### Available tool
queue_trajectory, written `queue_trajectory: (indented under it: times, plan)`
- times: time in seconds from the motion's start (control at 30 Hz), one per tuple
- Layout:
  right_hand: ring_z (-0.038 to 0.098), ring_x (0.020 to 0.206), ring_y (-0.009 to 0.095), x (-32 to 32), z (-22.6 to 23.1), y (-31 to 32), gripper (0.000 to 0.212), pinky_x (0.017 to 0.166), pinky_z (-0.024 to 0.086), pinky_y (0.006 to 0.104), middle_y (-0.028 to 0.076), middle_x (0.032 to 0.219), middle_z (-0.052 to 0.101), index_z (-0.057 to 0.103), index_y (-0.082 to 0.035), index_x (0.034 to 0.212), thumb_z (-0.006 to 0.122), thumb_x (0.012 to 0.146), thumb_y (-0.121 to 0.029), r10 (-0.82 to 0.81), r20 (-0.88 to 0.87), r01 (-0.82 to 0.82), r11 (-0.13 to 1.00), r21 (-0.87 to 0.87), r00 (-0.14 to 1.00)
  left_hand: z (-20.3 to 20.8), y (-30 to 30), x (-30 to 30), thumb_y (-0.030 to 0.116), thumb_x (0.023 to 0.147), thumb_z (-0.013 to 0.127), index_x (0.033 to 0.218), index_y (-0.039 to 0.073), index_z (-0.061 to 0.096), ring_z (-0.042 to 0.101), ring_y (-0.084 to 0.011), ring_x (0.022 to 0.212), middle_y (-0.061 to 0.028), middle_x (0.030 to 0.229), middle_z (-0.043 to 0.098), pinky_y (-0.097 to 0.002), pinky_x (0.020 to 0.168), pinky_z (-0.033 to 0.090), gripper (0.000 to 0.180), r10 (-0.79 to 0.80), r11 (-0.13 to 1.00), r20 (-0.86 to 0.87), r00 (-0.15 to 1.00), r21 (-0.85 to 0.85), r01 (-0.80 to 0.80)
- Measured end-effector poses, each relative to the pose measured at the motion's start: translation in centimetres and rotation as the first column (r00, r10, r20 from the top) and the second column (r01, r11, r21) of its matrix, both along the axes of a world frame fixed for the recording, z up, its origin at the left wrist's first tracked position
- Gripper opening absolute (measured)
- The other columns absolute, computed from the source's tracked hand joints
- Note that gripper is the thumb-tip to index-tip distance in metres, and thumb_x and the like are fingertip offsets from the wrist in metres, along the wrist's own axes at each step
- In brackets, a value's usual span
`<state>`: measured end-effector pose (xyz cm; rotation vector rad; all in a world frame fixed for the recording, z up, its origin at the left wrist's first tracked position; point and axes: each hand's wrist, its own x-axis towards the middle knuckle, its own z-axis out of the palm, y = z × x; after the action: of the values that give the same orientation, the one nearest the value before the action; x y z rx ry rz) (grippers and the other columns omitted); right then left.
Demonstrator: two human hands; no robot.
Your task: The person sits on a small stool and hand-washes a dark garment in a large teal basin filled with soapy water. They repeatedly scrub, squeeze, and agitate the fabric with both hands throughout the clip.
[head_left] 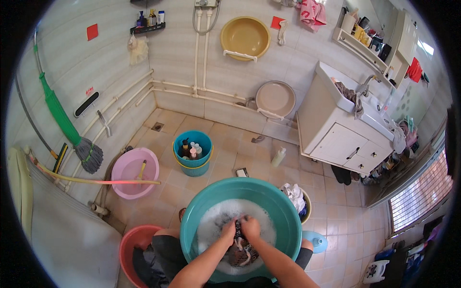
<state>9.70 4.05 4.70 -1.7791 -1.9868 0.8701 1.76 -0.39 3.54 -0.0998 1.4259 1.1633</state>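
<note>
Cloth [241, 254], dark and patterned, is squeezed between left hand [229, 231] and right hand [250, 228], fingertips hidden; its lower edge blurs into suds [209, 222] below the grip! One teal tub [289, 225] surrounds both hands; two wall-hung basins [245, 37] show beyond.

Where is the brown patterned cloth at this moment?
In the head view, the brown patterned cloth is low, near the middle, held by the left hand and right hand among white suds in the round teal plastic tub.
</note>
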Motion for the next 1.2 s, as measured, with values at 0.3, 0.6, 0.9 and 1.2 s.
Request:
queue_trajectory:
  times: [0.3,0.6,0.9,1.2]
  plan:
    - [0.058,0.079,0.030,5.0,-5.6,0.7,0.038,0.067,0.044,0.0350,0.016,0.085,0.059,0.051,-0.003,0.105,0.056,0.080,-0.031,0.223,0.370,-0.189,0.974,-0.127,0.902,-1.9,-0.6,-2.6,0.012,0.079,0.059,0.125,0.007,0.034,0.036,-0.0335,0.114,-0.0159,0.127,0.035,-0.0459,0.093,0.034,0.052,-0.080,0.980,-0.270,0.959,-0.198,0.026]
    - [0.059,0.072,0.034,-2.2,2.4,-4.7,0.041,0.067,0.046,0.0379,0.020,0.078,0.060,0.058,-0.001,0.092,0.059,0.075,-0.038,0.247,-0.270,-0.272,0.961,-0.057,0.930,-12.5,-0.4,-2.3,0.043,0.078,0.056,0.124,0.005,0.037,0.044,-0.0275,0.105,-0.0160,0.122,0.041,-0.0392,0.085,0.036,0.063,0.215,0.940,0.640,0.738,0.071,-0.335]
    - [0.057,0.065,0.037,-0.4,-0.9,0.7,0.037,0.062,0.046,0.0432,0.020,0.069,0.059,0.061,-0.001,0.075,0.051,0.079,-0.037,0.007,0.117,-0.020,0.993,0.112,0.993,-1.2,-0.1,0.0,0.042,0.077,0.058,0.105,0.002,0.054,0.050,-0.0231,0.094,-0.0163,0.107,0.051,-0.0345,0.078,0.040,0.049,0.042,0.998,-0.104,0.994,0.042,-0.038]
    - [0.054,0.091,0.031,5.1,-5.1,0.8,0.052,0.073,0.045,0.0386,0.017,0.105,0.053,0.047,-0.004,0.110,0.066,0.071,-0.034,0.151,0.261,-0.100,0.975,-0.199,0.953,-3.8,-0.9,-1.9,0.013,0.078,0.059,0.118,0.004,0.039,0.043,-0.0313,0.106,-0.0180,0.119,0.041,-0.0421,0.088,0.038,0.045,0.002,0.984,-0.264,0.965,-0.171,-0.048]
